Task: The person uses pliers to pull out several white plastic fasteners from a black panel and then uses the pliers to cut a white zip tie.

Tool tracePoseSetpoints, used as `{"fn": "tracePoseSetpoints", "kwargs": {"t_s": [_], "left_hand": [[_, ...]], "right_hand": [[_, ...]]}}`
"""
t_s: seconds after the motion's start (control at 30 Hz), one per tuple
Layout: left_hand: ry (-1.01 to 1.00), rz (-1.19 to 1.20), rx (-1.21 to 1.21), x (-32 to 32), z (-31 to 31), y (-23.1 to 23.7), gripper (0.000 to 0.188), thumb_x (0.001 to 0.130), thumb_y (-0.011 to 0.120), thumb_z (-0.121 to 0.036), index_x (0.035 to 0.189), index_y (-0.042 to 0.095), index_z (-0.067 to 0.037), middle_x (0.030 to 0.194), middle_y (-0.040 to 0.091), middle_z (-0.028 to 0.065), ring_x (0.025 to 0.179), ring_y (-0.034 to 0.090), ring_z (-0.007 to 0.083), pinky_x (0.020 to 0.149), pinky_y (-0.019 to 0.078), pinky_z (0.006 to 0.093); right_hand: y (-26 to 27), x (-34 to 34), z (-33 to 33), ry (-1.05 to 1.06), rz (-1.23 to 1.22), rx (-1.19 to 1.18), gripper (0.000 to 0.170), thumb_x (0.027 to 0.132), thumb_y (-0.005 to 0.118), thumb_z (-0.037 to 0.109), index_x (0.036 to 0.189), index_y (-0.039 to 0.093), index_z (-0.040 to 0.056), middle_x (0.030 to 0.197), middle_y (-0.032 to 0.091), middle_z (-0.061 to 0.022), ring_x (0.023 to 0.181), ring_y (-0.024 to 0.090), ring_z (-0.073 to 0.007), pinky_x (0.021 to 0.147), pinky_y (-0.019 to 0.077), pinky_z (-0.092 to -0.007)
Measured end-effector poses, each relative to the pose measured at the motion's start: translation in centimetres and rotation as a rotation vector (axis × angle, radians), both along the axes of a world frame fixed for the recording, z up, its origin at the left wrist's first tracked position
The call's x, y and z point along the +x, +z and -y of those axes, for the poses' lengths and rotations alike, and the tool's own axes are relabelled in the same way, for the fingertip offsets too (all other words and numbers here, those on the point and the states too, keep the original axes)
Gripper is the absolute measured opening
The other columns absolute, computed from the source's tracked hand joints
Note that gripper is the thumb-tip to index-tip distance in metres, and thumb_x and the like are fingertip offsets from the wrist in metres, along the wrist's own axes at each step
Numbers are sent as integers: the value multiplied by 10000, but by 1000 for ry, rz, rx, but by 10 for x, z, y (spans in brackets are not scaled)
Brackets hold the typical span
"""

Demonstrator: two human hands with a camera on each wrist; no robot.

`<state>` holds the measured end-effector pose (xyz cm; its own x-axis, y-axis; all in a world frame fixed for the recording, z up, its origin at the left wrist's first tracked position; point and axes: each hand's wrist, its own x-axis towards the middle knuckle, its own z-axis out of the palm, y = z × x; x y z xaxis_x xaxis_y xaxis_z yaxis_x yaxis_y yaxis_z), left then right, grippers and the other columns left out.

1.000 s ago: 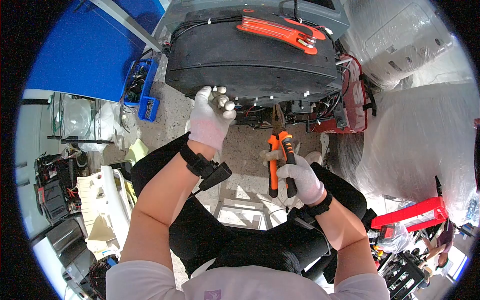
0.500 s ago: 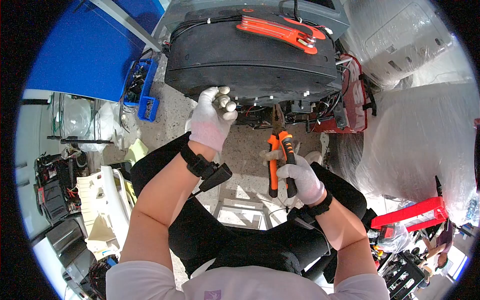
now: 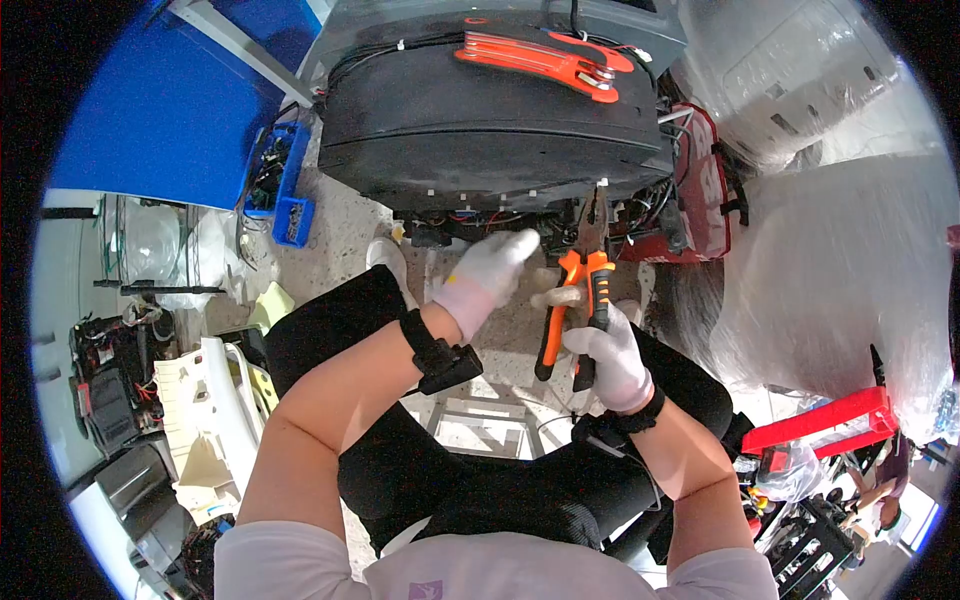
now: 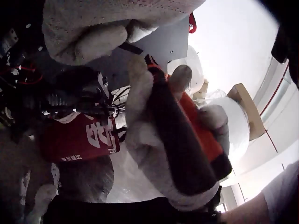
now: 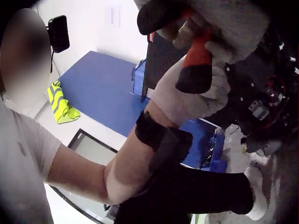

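My gloved right hand [image 3: 615, 360] grips a pair of pliers [image 3: 604, 288] by its orange and black handles, its nose pointing up at the lower edge of a black machine housing [image 3: 480, 155]. In the left wrist view the pliers' handle [image 4: 175, 135] lies across the right palm. My gloved left hand [image 3: 490, 270] is just left of the pliers, blurred, below the housing, with fingers loosely bent and nothing visible in them. Small white pegs stick out along the housing's lower edge, with wiring [image 3: 480, 217] exposed beneath.
A red folding hex key set [image 3: 540, 62] lies on top of the housing. Blue bins [image 3: 292, 222] with small parts stand at left. A red bag [image 3: 705, 190] and plastic-wrapped goods [image 3: 830, 270] are at right. Another person [image 3: 885, 490] is at far right.
My left hand has come away from the housing's lower edge, down and right toward the pliers. The pliers have shifted right and slightly up in the right hand. The head view has shifted slightly.
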<state>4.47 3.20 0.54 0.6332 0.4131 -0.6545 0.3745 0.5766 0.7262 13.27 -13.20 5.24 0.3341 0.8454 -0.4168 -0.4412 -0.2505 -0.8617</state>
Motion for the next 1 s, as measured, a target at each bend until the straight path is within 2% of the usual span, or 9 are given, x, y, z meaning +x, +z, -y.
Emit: {"fn": "tracePoseSetpoints", "kwargs": {"t_s": [0.07, 0.17, 0.27, 0.4, 0.5, 0.57, 0.73, 0.8, 1.0], "left_hand": [[-180, -124, 81, 4, 8, 7, 452, 856, 529, -485, 1020, 600, -70, 786, 571, -1, 654, 522, 112, 600, 414, 245], [-288, -47, 237, 8, 9, 18, 437, 869, 552, -427, 1001, 649, -22, 888, 649, 79, 790, 573, 131, 719, 441, 253], [-241, 100, 379, 10, 15, 16, 429, 875, 554, -393, 1059, 638, -15, 911, 663, 84, 856, 586, 134, 779, 437, 245], [-292, 171, 383, 15, 11, 22, 430, 867, 567, -382, 1080, 635, -15, 917, 666, 83, 861, 596, 135, 777, 444, 252], [-342, 117, 353, 18, 10, 26, 322, 887, 551, -239, 1067, 625, 17, 954, 657, 68, 889, 590, 109, 794, 453, 246], [-300, 138, 322, 17, 12, 21, 410, 855, 583, -372, 1021, 651, -3, 911, 668, 99, 857, 606, 141, 782, 452, 264], [-300, 172, 422, 14, 14, 26, 409, 852, 588, -370, 991, 657, 8, 900, 669, 101, 841, 611, 144, 756, 459, 268], [-320, 158, 453, 14, 14, 27, 408, 851, 589, -370, 982, 659, 11, 898, 669, 102, 836, 612, 145, 749, 460, 269], [-360, 127, 442, 14, 16, 32, 297, 864, 586, -255, 1009, 654, -5, 895, 675, 70, 831, 602, 97, 735, 460, 242]], "right_hand": [[3, 4, 4, -69, -201, -52, 435, 699, 532, 56, 1129, 567, 5, 1031, 562, -56, 900, 515, -128, 840, 400, -249], [-4, 3, 4, -118, -288, 34, 488, 688, 561, 103, 1166, 543, 5, 1016, 566, -34, 854, 524, -109, 804, 408, -235], [-15, 5, 8, -161, -356, 101, 526, 673, 586, 138, 1178, 532, -2, 1053, 559, -50, 899, 525, -131, 828, 406, -249], [-13, 6, 6, -187, -467, 206, 572, 657, 620, 167, 1187, 516, -23, 1180, 532, -106, 1061, 497, -192, 919, 381, -305], [-16, 9, 9, -167, -453, 203, 592, 653, 627, 180, 1192, 508, -35, 1215, 515, -134, 1105, 479, -224, 951, 365, -333], [-13, 11, 8, -153, -485, 213, 591, 651, 622, 178, 1190, 509, -35, 1204, 518, -145, 1104, 483, -235, 961, 359, -340], [-9, 17, 8, -121, -483, 229, 590, 636, 606, 167, 1181, 511, -38, 1180, 533, -187, 1082, 505, -275, 993, 342, -361], [-7, 19, 8, -113, -544, 177, 560, 582, 588, 167, 1112, 535, -5, 1182, 517, -201, 1152, 458, -324, 1041, 287, -429], [-13, 23, 8, -50, -645, 223, 528, 568, 578, 155, 1080, 536, 30, 1134, 530, -209, 1113, 509, -380, 1035, 323, -514]]}}
